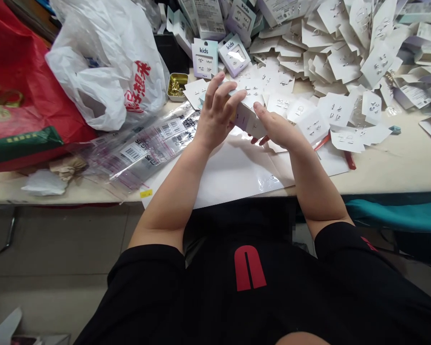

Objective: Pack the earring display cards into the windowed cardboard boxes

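Between both hands, above a white sheet, is a small white and pale purple earring box, tilted. My left hand is closed on its left end, fingers bent over the top. From the right, my right hand grips the box with the thumb above and fingertips underneath. The box's front is partly hidden by the fingers. White cards with small earrings lie beside my right hand. Beyond the hands stand two "kids" boxes, one upright and one leaning.
A heap of earring cards covers the back right. On the left are a white plastic bag, a red bag and clear barcoded pouches. A small tin of gold pieces sits behind. The table's front edge is near me.
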